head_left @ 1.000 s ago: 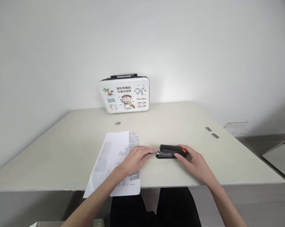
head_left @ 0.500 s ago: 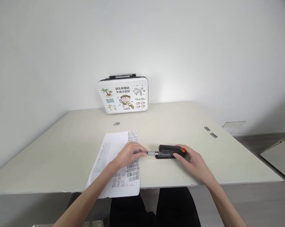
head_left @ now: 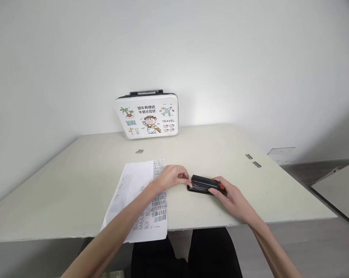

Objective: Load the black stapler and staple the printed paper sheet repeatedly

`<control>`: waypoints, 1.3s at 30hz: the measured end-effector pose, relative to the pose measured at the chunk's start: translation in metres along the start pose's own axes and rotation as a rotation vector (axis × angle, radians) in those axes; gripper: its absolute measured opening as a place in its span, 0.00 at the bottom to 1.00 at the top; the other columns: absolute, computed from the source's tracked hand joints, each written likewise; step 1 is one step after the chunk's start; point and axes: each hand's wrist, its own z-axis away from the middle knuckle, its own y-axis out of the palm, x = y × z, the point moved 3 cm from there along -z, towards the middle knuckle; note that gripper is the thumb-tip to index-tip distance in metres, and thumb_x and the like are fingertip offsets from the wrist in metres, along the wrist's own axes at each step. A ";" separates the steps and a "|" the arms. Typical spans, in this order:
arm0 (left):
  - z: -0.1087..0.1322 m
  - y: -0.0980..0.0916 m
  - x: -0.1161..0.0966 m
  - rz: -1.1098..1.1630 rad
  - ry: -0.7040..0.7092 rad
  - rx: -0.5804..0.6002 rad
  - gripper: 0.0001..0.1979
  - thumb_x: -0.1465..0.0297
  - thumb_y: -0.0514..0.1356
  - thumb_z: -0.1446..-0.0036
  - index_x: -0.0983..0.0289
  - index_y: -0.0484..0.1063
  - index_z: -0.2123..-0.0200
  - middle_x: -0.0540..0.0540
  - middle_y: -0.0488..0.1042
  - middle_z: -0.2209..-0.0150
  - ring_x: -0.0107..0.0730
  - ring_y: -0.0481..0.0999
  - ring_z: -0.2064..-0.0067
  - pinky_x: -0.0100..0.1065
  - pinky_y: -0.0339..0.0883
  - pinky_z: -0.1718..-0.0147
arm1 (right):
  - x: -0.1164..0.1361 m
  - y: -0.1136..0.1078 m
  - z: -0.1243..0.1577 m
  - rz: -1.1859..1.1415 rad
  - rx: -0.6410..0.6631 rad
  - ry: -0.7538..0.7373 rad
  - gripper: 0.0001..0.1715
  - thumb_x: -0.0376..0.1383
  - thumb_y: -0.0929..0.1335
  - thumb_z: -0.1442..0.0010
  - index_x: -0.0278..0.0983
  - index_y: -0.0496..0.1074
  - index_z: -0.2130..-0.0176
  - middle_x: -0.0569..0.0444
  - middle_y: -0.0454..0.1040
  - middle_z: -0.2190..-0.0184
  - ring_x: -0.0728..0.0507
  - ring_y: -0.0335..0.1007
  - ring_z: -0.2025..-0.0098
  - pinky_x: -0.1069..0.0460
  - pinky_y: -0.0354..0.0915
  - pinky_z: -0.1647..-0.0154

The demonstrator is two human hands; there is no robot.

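Observation:
A black stapler with an orange rear end lies on the pale table, near the front edge. My right hand grips its rear end from the right. My left hand is curled, its fingertips pinched against the stapler's front end. What those fingertips pinch is too small to make out. Under my left forearm lie printed white paper sheets that hang over the table's front edge.
A white carry case with cartoon travel pictures leans on the wall at the back. Small staple strips lie loose: one behind the papers, two at the right. A second table edge shows far right.
Half a second ago the stapler's metal tray stuck out toward my left hand. Now the tray is back inside and my left fingertips touch the stapler's front.

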 end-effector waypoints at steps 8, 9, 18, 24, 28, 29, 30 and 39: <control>0.036 -0.035 -0.028 -0.143 -0.102 0.001 0.19 0.50 0.62 0.33 0.59 0.78 0.57 0.52 0.80 0.61 0.38 0.79 0.59 0.35 0.68 0.61 | 0.003 0.001 0.001 -0.022 0.019 0.022 0.20 0.55 0.62 0.28 0.46 0.70 0.48 0.52 0.78 0.53 0.38 0.73 0.56 0.47 0.67 0.60; 0.051 -0.043 -0.033 -0.161 -0.162 -0.002 0.18 0.51 0.60 0.32 0.58 0.78 0.53 0.53 0.80 0.58 0.40 0.79 0.55 0.37 0.70 0.57 | 0.004 0.001 0.001 -0.022 0.022 0.025 0.21 0.55 0.63 0.28 0.46 0.70 0.47 0.52 0.78 0.52 0.38 0.72 0.57 0.47 0.66 0.62; 0.199 -0.033 -0.060 -0.397 -0.380 -0.143 0.33 0.51 0.67 0.38 0.50 0.65 0.34 0.55 0.62 0.28 0.58 0.58 0.27 0.61 0.65 0.35 | -0.001 -0.001 0.005 -0.057 0.101 0.026 0.21 0.55 0.63 0.28 0.47 0.71 0.45 0.52 0.77 0.46 0.38 0.72 0.50 0.47 0.67 0.58; 0.212 0.000 -0.065 -0.475 -0.239 -0.049 0.36 0.68 0.55 0.27 0.45 0.44 0.23 0.48 0.49 0.23 0.52 0.47 0.23 0.61 0.57 0.30 | -0.006 -0.004 0.003 -0.073 0.155 0.045 0.22 0.56 0.64 0.28 0.47 0.70 0.45 0.52 0.77 0.45 0.37 0.72 0.47 0.46 0.67 0.50; 0.198 0.009 -0.073 -0.476 -0.242 -0.084 0.40 0.82 0.45 0.31 0.44 0.44 0.23 0.44 0.46 0.23 0.47 0.47 0.23 0.57 0.59 0.30 | -0.005 -0.006 0.003 -0.077 0.166 0.049 0.22 0.56 0.64 0.28 0.47 0.71 0.45 0.53 0.77 0.44 0.37 0.72 0.46 0.46 0.66 0.48; 0.192 0.012 -0.076 -0.472 -0.239 -0.095 0.41 0.83 0.44 0.32 0.43 0.44 0.23 0.44 0.45 0.22 0.46 0.47 0.23 0.56 0.60 0.31 | -0.005 -0.006 0.003 -0.079 0.167 0.049 0.22 0.56 0.64 0.29 0.47 0.71 0.45 0.53 0.77 0.44 0.38 0.72 0.46 0.46 0.66 0.48; 0.186 0.015 -0.079 -0.468 -0.233 -0.100 0.42 0.85 0.44 0.33 0.43 0.44 0.23 0.44 0.44 0.22 0.46 0.46 0.23 0.55 0.61 0.31 | -0.004 -0.006 0.003 -0.082 0.170 0.049 0.22 0.55 0.65 0.29 0.47 0.71 0.44 0.53 0.77 0.44 0.38 0.72 0.47 0.46 0.67 0.48; 0.142 0.041 -0.085 -0.451 -0.116 -0.068 0.47 0.90 0.49 0.37 0.42 0.48 0.25 0.50 0.45 0.22 0.51 0.40 0.23 0.59 0.61 0.31 | 0.005 -0.020 0.001 -0.028 0.293 0.046 0.24 0.55 0.66 0.30 0.46 0.72 0.42 0.52 0.77 0.43 0.36 0.73 0.46 0.46 0.69 0.48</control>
